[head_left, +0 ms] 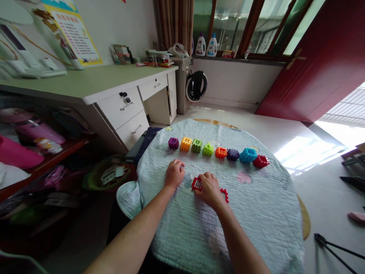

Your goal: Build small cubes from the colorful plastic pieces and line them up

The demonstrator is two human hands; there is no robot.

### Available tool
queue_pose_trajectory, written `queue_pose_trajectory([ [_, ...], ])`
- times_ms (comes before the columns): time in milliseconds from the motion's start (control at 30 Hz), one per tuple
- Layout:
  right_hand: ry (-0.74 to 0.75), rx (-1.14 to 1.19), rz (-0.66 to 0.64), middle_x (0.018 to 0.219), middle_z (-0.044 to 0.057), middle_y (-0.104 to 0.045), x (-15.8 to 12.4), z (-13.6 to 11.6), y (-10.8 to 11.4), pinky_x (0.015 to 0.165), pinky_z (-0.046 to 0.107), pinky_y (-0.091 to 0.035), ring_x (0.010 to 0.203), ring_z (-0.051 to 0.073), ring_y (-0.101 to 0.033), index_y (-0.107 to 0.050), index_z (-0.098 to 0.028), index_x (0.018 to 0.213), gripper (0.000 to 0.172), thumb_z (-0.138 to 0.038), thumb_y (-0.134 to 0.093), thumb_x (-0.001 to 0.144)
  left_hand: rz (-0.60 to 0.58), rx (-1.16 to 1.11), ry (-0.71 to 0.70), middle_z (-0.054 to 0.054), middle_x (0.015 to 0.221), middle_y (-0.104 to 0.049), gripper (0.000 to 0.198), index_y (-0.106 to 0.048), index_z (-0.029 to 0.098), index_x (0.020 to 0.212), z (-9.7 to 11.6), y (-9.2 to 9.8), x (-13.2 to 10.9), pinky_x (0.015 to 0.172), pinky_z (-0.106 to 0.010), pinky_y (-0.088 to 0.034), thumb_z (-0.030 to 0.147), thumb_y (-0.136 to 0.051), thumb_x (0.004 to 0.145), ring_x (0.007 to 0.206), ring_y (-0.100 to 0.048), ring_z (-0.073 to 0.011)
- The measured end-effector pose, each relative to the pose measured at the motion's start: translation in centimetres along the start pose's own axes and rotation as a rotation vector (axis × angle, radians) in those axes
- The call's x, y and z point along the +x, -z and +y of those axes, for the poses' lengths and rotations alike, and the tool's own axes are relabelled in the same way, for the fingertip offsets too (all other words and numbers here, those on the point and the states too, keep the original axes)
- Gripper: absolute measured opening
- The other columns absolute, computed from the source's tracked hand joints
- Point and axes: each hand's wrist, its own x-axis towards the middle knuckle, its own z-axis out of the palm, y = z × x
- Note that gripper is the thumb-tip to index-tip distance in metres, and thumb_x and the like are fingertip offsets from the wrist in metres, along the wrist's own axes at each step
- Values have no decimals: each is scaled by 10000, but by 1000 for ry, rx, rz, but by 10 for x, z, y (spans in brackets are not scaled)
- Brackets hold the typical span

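Observation:
On the cloth-covered round table (251, 213), my right hand (210, 189) is closed on a flat red toothed piece (196, 184) with a grid in it. Another red toothed piece (225, 195) lies just right of that hand, partly covered by it. My left hand (175, 173) rests on the cloth with its fingers curled; whether they hold anything is hidden. Beyond both hands runs a row of toothed blocks, from a purple block (173, 143) and a yellow-orange block (186, 144) through green and orange ones to a blue block (248, 155) and a red block (261, 161).
A desk (85, 85) with drawers stands at the left, beside shelves of pink items. Below it sits a green basket (94, 180). A washing machine (184, 83) with its door open is at the back. Black tripod legs (336, 245) stand at the lower right.

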Motion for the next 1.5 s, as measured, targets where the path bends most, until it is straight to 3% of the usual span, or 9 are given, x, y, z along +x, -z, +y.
queue_pose_trajectory([
  [167, -18, 98, 61, 1008, 79, -572, -5, 24, 14, 838, 341, -364, 955, 235, -490, -626, -185, 1003, 319, -257, -667, 694, 8, -4, -10, -65, 919, -626, 212, -622, 195, 799, -3, -2, 0, 898, -337, -465, 52, -481, 732, 930, -571, -209],
  [400, 55, 186, 67, 1024, 60, -559, -42, 79, 47, 890, 344, -386, 974, 218, -495, -586, -202, 1058, 374, -168, -640, 689, 9, -1, -23, -62, 908, -630, 203, -614, 199, 787, -4, -2, 1, 899, -334, -464, 57, -479, 732, 928, -571, -210],
  [700, -13, 77, -74, 1108, 73, -545, -51, 86, 24, 874, 357, -347, 1028, 245, -458, -570, -219, 1077, 407, -163, -618, 676, 9, -6, -26, -72, 908, -629, 197, -617, 186, 789, -6, -3, 1, 898, -342, -465, 71, -467, 733, 929, -573, -218],
  [867, -13, 44, -95, 1130, 78, -546, -48, 88, 26, 859, 352, -338, 1039, 252, -454, -552, -225, 1097, 429, -188, -623, 676, 7, -12, -34, -76, 899, -632, 192, -614, 183, 788, -6, -3, 1, 888, -355, -467, 76, -466, 728, 915, -569, -227],
  [1067, 17, -96, -113, 1046, 88, -547, -41, 77, 29, 831, 354, -348, 976, 248, -468, -554, -192, 945, 329, -193, -621, 623, 10, -18, -39, -76, 905, -629, 195, -612, 184, 793, -6, -3, 1, 893, -357, -467, 82, -455, 739, 927, -573, -228],
  [1167, 76, -56, -113, 994, 73, -548, -39, 82, 35, 816, 341, -372, 936, 231, -479, -547, -193, 901, 311, -196, -629, 601, 16, -20, -52, -78, 909, -631, 195, -611, 184, 794, -7, -3, 1, 890, -366, -467, 88, -449, 744, 922, -573, -232],
  [1300, 109, 72, -19, 960, 55, -548, -36, 120, 65, 821, 326, -410, 907, 209, -496, -554, -201, 955, 336, -176, -603, 624, 22, -38, -82, -71, 895, -630, 186, -605, 189, 792, -10, -4, 2, 885, -370, -469, 100, -448, 748, 919, -579, -233],
  [1500, -88, -64, 202, 1057, 84, -554, -12, 223, 137, 857, 369, -431, 966, 246, -518, -584, -205, 1069, 447, -246, -618, 625, 42, -45, -87, -63, 878, -631, 181, -606, 196, 789, -11, -4, 2, 870, -370, -477, 116, -450, 743, 899, -590, -232],
])
